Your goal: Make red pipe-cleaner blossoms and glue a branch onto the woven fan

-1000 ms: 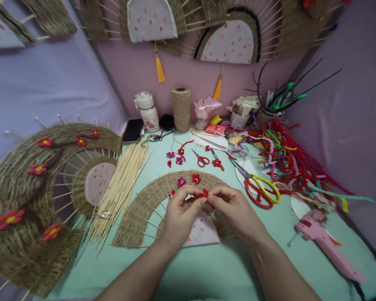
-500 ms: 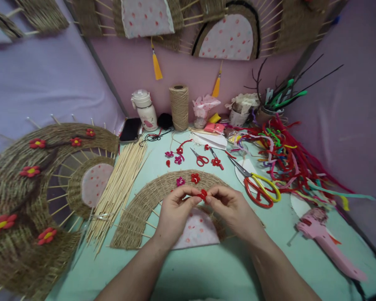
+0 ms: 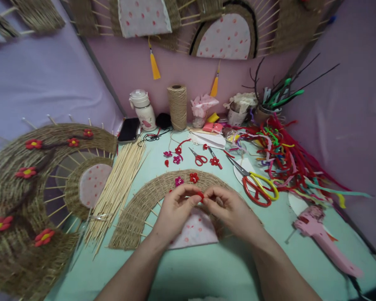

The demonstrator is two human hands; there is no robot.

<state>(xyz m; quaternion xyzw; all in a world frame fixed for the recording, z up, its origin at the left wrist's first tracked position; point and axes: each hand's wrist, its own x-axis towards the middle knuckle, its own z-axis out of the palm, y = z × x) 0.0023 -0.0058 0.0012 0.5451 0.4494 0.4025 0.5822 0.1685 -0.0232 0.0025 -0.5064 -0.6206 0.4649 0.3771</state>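
Between the fingertips of both hands is a small red pipe-cleaner flower [image 3: 201, 195], mostly covered by the fingers. My left hand [image 3: 178, 209] pinches it from the left, and my right hand [image 3: 227, 205] pinches it from the right. Both hands hover over a woven twine fan [image 3: 128, 221] with thin sticks and a pale, red-dotted half-round centre [image 3: 199, 232]. On the fan's upper band sit a magenta flower [image 3: 179, 181] and a red flower [image 3: 194, 178]. More small flowers [image 3: 176, 159] lie on the table just beyond the fan.
Small red scissors [image 3: 200, 159], large red-and-yellow scissors [image 3: 260, 190] and a pink glue gun [image 3: 329, 242] lie rightward. Pipe cleaners [image 3: 278, 154] pile up behind them. Thin sticks [image 3: 119, 192] and a larger flowered fan [image 3: 28, 196] are left. A bottle [image 3: 144, 110] and twine spool [image 3: 177, 108] stand behind.
The fingers have closed further over the red flower, so less of it shows, and my right fingers have turned slightly. The whole view has shifted a little; the table things stay put.
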